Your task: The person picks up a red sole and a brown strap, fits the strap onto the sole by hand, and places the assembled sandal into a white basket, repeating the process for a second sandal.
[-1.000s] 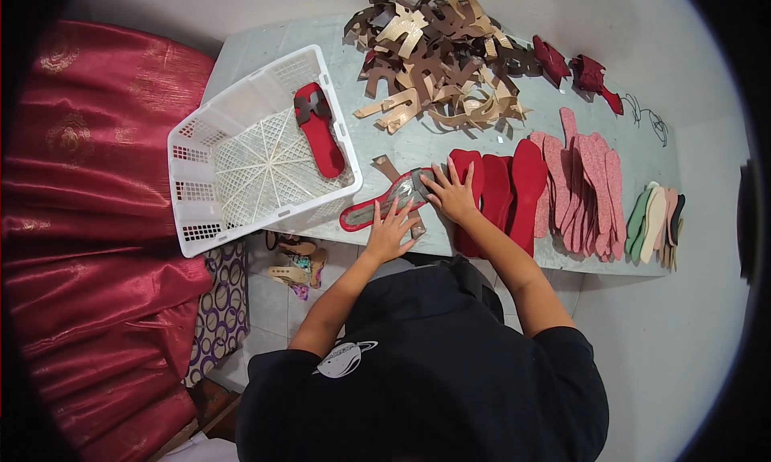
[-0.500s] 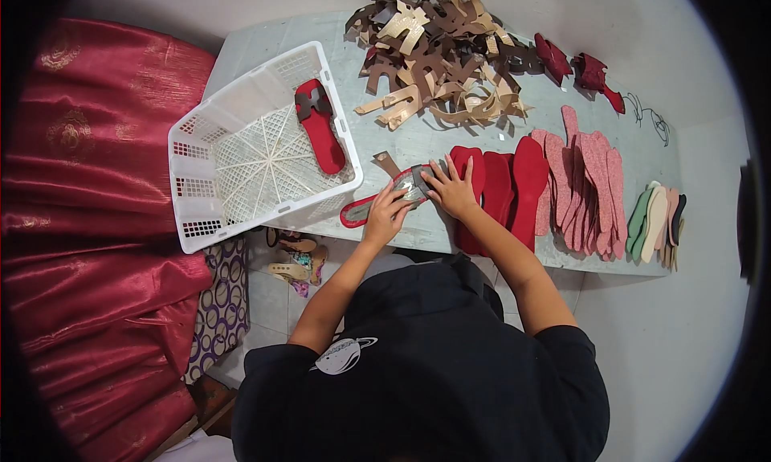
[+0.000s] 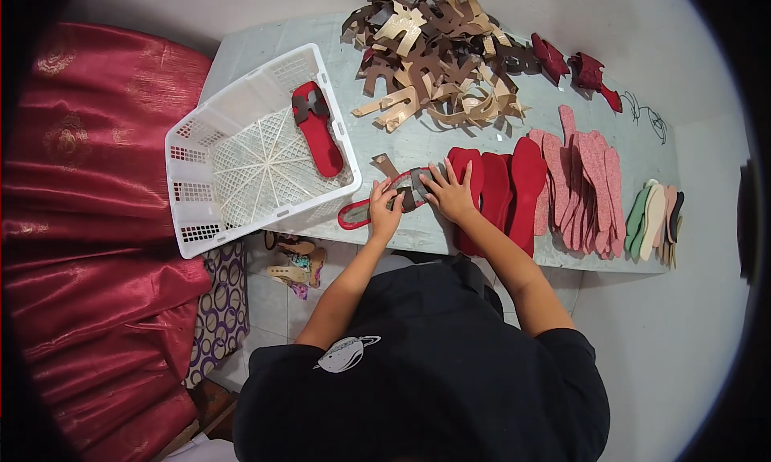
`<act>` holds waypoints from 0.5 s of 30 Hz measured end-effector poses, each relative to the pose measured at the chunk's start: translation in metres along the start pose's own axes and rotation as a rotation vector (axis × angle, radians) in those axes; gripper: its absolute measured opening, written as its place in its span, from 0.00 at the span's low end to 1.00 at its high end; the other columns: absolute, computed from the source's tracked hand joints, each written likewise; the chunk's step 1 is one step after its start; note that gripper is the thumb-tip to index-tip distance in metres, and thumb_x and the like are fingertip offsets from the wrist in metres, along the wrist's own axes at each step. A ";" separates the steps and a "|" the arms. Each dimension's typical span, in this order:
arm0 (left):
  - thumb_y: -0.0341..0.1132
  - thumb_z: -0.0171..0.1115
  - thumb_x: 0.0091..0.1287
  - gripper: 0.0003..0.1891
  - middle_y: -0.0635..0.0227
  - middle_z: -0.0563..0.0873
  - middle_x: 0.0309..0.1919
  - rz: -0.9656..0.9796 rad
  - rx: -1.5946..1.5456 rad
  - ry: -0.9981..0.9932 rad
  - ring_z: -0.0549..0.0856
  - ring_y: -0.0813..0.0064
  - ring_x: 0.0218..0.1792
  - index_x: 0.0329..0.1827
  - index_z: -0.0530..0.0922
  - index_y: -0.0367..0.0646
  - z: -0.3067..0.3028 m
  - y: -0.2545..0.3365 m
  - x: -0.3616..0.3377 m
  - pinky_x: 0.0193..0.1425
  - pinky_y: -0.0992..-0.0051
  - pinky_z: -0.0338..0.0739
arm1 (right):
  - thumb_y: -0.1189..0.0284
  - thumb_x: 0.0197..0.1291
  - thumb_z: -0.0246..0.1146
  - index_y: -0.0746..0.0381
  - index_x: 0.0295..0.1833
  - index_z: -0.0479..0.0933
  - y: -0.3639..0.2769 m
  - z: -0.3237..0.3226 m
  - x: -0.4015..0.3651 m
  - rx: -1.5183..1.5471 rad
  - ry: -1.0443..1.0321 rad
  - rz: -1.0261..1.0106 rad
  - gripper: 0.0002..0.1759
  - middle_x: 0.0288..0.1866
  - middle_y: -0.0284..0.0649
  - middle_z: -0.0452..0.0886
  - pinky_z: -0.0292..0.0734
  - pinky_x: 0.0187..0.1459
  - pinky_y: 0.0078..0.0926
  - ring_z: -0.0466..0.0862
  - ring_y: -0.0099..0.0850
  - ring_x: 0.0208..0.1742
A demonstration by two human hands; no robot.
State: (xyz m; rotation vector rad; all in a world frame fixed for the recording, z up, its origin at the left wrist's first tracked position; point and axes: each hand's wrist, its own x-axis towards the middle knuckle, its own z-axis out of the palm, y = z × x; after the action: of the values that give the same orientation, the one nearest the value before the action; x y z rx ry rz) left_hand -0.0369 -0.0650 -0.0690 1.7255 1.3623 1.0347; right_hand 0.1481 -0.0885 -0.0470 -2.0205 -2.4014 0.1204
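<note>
A red-edged sole [image 3: 353, 214] with a grey face lies at the table's front edge, between the basket and the red soles [image 3: 498, 187]. My left hand [image 3: 386, 210] pinches a dark brown strap flap [image 3: 408, 198] over the middle of this sole. My right hand [image 3: 450, 190] lies spread, its fingertips pressing on the grey part at the sole's right end, beside the red soles. Another brown strap end [image 3: 384, 165] sticks out behind the sole.
A white basket [image 3: 283, 210] holds a red slipper [image 3: 320, 141]. Behind are piled brown and beige straps [image 3: 434, 52]. Pink soles [image 3: 590, 189], green and cream soles [image 3: 646, 221], dark red pieces [image 3: 589, 72] and black cord [image 3: 654, 124] lie rightward.
The brown flap near my left hand now stands out over the sole, where a shiny patch showed before. My left fingers have drawn together on it. My right hand has barely moved.
</note>
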 end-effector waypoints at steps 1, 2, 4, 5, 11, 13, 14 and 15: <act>0.29 0.63 0.55 0.06 0.55 0.76 0.53 -0.001 -0.001 -0.002 0.65 0.49 0.63 0.32 0.79 0.35 0.001 -0.001 0.000 0.64 0.63 0.61 | 0.52 0.58 0.51 0.38 0.64 0.63 0.000 0.000 0.000 -0.001 0.007 -0.002 0.26 0.70 0.29 0.57 0.26 0.60 0.72 0.46 0.39 0.73; 0.29 0.63 0.55 0.06 0.55 0.76 0.54 0.005 -0.006 0.009 0.65 0.49 0.64 0.32 0.79 0.35 0.002 -0.002 0.000 0.64 0.63 0.61 | 0.52 0.58 0.51 0.38 0.64 0.63 0.000 0.001 0.000 0.000 0.005 -0.001 0.26 0.70 0.29 0.57 0.26 0.60 0.72 0.46 0.39 0.73; 0.29 0.63 0.55 0.06 0.55 0.76 0.54 0.010 -0.011 0.019 0.64 0.49 0.64 0.32 0.79 0.35 0.002 -0.001 -0.001 0.64 0.63 0.61 | 0.52 0.58 0.52 0.38 0.64 0.63 0.000 0.001 0.000 -0.006 0.013 -0.005 0.26 0.70 0.29 0.57 0.26 0.60 0.72 0.47 0.39 0.73; 0.29 0.63 0.55 0.06 0.55 0.76 0.54 0.017 0.009 0.028 0.64 0.48 0.64 0.32 0.79 0.35 0.002 0.000 -0.001 0.64 0.62 0.61 | 0.52 0.58 0.52 0.38 0.64 0.63 0.000 0.000 0.000 -0.006 0.012 -0.005 0.26 0.70 0.29 0.57 0.26 0.60 0.72 0.47 0.39 0.73; 0.30 0.63 0.55 0.07 0.54 0.75 0.55 0.020 0.060 0.032 0.65 0.48 0.63 0.32 0.80 0.35 0.001 0.004 -0.001 0.64 0.61 0.60 | 0.52 0.58 0.51 0.38 0.64 0.63 -0.001 0.000 0.000 -0.016 0.012 0.006 0.26 0.70 0.28 0.57 0.25 0.60 0.72 0.46 0.39 0.73; 0.31 0.63 0.55 0.07 0.53 0.75 0.54 0.022 0.059 0.034 0.65 0.48 0.63 0.32 0.80 0.35 0.002 0.005 -0.001 0.64 0.61 0.60 | 0.52 0.58 0.51 0.38 0.64 0.63 -0.001 0.001 0.000 -0.020 0.017 0.006 0.26 0.70 0.28 0.57 0.25 0.60 0.72 0.46 0.39 0.73; 0.31 0.63 0.55 0.07 0.54 0.75 0.54 0.031 0.078 0.039 0.65 0.48 0.63 0.32 0.80 0.36 0.002 0.005 -0.001 0.64 0.61 0.60 | 0.52 0.58 0.51 0.38 0.64 0.63 -0.001 0.001 0.000 -0.021 0.016 0.006 0.26 0.70 0.28 0.57 0.25 0.60 0.72 0.46 0.39 0.73; 0.31 0.62 0.55 0.07 0.54 0.76 0.54 0.039 0.097 0.045 0.65 0.48 0.63 0.32 0.80 0.36 0.002 0.005 -0.001 0.64 0.61 0.60 | 0.52 0.58 0.51 0.38 0.64 0.63 -0.001 0.001 0.000 -0.020 0.014 0.006 0.26 0.70 0.28 0.57 0.25 0.60 0.72 0.46 0.39 0.73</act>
State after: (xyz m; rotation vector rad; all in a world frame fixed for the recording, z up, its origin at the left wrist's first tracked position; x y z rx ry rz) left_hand -0.0329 -0.0671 -0.0655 1.8161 1.4338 1.0501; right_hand 0.1475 -0.0889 -0.0481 -2.0304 -2.3979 0.0831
